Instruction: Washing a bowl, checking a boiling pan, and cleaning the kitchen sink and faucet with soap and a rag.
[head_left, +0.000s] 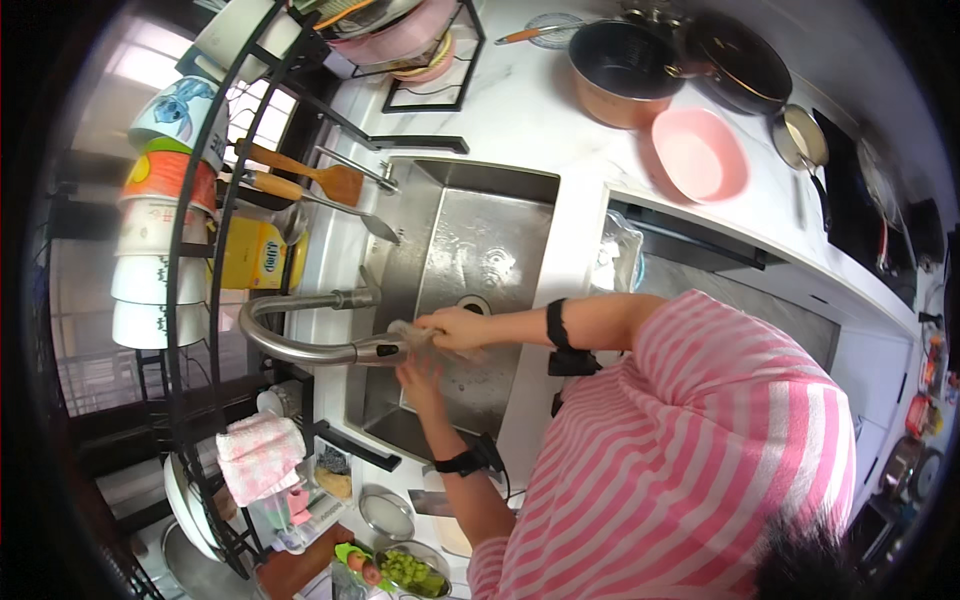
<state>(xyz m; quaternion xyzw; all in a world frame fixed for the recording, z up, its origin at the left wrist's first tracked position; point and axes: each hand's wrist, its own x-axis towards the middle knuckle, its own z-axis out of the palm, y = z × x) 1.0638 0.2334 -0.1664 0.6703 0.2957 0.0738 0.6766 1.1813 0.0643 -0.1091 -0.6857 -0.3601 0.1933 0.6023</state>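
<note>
My right hand (459, 330) is closed on a pale, blurred, thin item (420, 336), possibly a cloth, beside the spray head of the steel pull-out faucet (379, 350). My left hand (421, 381) is just below the spout in the picture, its fingers spread, and nothing shows clearly in it. Both hands are over the stainless steel sink (491, 232), whose bottom is wet. The round drain (475, 304) shows partly behind my right hand. Black bands are on both forearms.
A black rack (176, 247) with stacked bowls stands behind the faucet. A wooden spatula (341, 182) and a metal turner (379, 226) hang near the sink. A pink basin (701, 155), a pot (624, 97) and pans are on the counter. Grapes (405, 570) lie in a bowl at the bottom.
</note>
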